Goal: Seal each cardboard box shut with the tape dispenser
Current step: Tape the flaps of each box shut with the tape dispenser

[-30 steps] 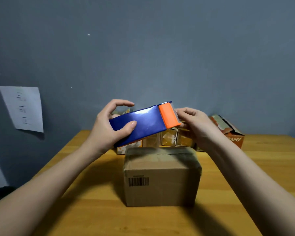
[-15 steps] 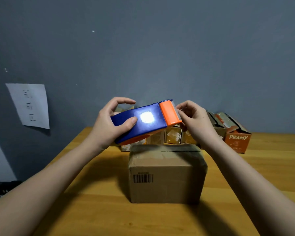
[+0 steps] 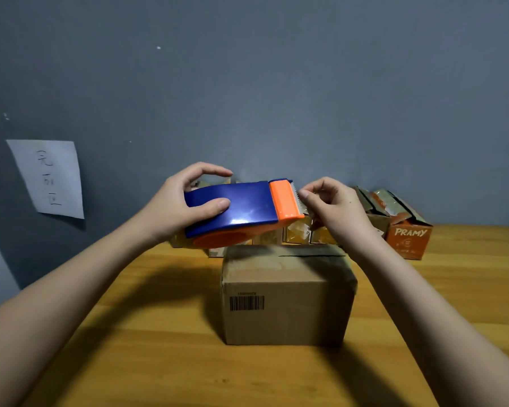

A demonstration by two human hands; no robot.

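A blue and orange tape dispenser (image 3: pixel 241 208) hangs in the air above the back of a brown cardboard box (image 3: pixel 287 298). My left hand (image 3: pixel 174 210) grips its blue body, thumb on the near face and fingers over the top. My right hand (image 3: pixel 332 205) pinches the clear tape end at the serrated cutter on the orange tip. The box stands on the wooden table (image 3: pixel 159 362) with its top flaps down, a dark seam across the top and a barcode on the near side.
Behind the box, a row of small taped cartons (image 3: pixel 297 233) lines the grey wall. An orange box marked PRAMY (image 3: pixel 409 237) stands at the back right, flaps up. A paper note (image 3: pixel 52 177) hangs on the wall at left.
The dispenser has tilted a little flatter in my left hand. My right thumb and finger have closed on the tape end at the cutter. The view has shifted slightly.
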